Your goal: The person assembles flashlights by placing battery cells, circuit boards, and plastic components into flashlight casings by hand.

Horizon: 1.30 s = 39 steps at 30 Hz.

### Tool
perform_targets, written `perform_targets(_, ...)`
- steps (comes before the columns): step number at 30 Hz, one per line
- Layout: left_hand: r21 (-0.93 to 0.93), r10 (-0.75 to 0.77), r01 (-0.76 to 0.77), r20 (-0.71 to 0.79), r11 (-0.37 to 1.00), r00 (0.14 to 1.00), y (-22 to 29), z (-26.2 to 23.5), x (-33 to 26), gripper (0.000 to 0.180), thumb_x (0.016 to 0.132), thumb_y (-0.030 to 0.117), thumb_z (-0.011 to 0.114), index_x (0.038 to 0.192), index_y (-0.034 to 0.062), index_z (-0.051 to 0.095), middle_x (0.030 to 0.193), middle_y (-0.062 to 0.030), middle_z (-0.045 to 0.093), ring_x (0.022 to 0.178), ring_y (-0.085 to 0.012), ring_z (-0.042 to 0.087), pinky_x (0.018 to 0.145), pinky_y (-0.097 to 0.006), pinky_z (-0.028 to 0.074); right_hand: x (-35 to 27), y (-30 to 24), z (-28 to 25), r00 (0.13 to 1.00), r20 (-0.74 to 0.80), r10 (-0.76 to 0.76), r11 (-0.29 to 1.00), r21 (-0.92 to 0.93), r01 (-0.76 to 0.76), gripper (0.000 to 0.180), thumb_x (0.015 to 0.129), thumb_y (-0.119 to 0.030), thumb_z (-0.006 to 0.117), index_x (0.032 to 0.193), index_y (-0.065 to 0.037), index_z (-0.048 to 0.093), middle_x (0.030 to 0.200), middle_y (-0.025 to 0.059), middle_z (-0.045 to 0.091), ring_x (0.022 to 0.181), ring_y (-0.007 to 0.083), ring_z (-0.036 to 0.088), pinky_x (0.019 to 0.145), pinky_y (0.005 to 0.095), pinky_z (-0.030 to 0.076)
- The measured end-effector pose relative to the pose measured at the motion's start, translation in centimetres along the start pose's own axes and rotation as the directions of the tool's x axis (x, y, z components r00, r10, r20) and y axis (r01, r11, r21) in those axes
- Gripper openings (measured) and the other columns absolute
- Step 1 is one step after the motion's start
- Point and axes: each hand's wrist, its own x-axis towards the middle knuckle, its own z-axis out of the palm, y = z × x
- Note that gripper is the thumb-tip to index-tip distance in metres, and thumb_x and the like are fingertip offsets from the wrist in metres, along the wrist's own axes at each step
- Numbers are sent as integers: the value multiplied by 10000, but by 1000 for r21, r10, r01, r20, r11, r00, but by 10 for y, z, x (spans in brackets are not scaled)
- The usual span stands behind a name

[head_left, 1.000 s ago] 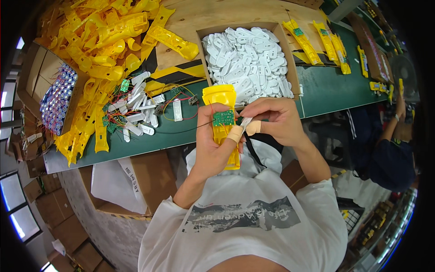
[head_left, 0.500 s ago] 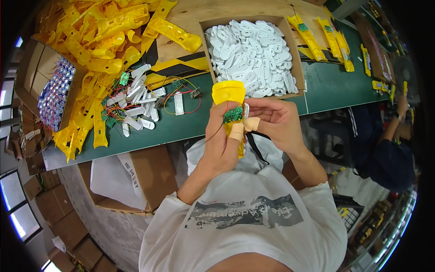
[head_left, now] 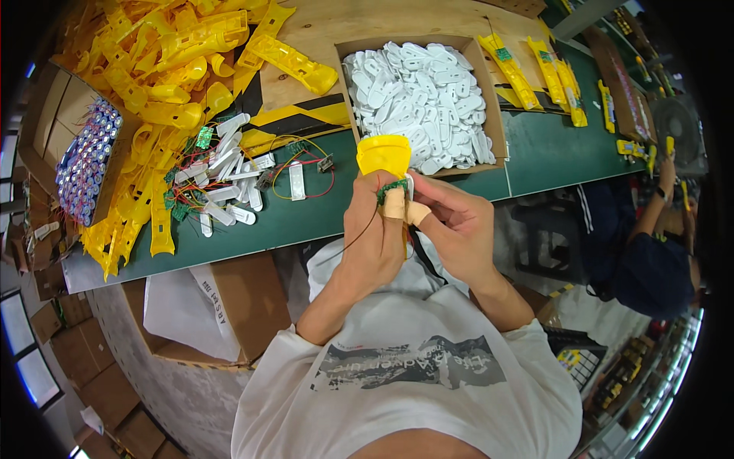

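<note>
My left hand [head_left: 367, 229] is closed around a yellow plastic housing [head_left: 384, 155], its flared end pointing away from me. Set in the housing is a green circuit board [head_left: 392, 186], partly covered by my left thumb, which wears a beige wrap. From the board a dark thin wire hangs past my left fingers. On the housing's right side, my right hand [head_left: 462, 229] pinches a small white plastic piece [head_left: 410, 185], mostly hidden by the fingers. The right thumb, also wrapped in beige, presses close beside the left one.
Behind my hands stands a carton of white plastic covers [head_left: 417, 103]. To the left lie wired white parts [head_left: 225, 172], a heap of yellow housings [head_left: 176, 69] and a box of battery cells [head_left: 92, 164]. Yellow housings with boards [head_left: 508, 73] lie far right; a co-worker [head_left: 657, 252] is beyond.
My left thumb has moved up over the circuit board, covering more of it. My right fingers have closed in on the housing's side. The view has shifted slightly.
</note>
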Motion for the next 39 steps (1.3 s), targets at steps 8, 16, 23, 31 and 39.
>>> perform_targets(8, 62, 133, -134, 19, 989, 991, -14, -1, -4, 128, 1054, 99, 426, 1159, 26, 418, 901, -74, 551, 628, -92, 528, 542, -244, 452, -10, 7, 2, 994, -48, -94, 990, -105, 89, 357, 929, 48, 623, 1284, 13, 634, 1279, 139, 631, 986, 124, 658, 765, 237, 571)
perform_targets(16, 57, 96, -95, -27, 994, 995, 8, 14, -1, 112, 1027, 52, 463, 1131, 12, 457, 998, -94, 546, 821, -114, 519, 736, -268, 462, -12, -3, -4, 985, -71, -155, 958, -256, 132, 380, 867, 74, 630, 1247, 57, 635, 1279, 201, 644, 1031, 178, 683, 816, 276, 580)
perform_targets(23, 214, 245, -240, 5, 947, 970, 3, 29, 9, 150, 1008, 48, 508, 1141, -21, 514, 1024, -114, 545, 920, -177, 543, 828, -301, 455, -11, -10, -24, 934, -10, -357, 800, -519, 300, 337, 852, 60, 636, 1187, 99, 640, 1258, 238, 645, 1052, 328, 700, 877, 318, 566)
perform_targets(31, -139, 7, -16, -66, 990, 998, 20, 67, 27, 377, 1080, 324, 378, 1310, 26, 361, 1199, -130, 545, 965, -218, 619, 852, -367, 523, -11, -33, -53, 948, 143, -283, 748, -586, 312, 617, 902, -228, 641, 1390, 102, 457, 1418, 287, 472, 1288, 426, 501, 1081, 427, 414)
perform_targets(39, -229, 1, 139, 522, 963, 853, 37, 59, 36, 930, 1016, 238, 540, 1557, 174, -215, 1542, -275, 316, 1053, -310, 678, 890, -396, 553, 58, -73, -154, 965, 142, -221, 492, -838, 236, 579, 883, -324, 706, 1348, -15, 554, 1229, 229, 635, 1103, 417, 622, 962, 454, 490)
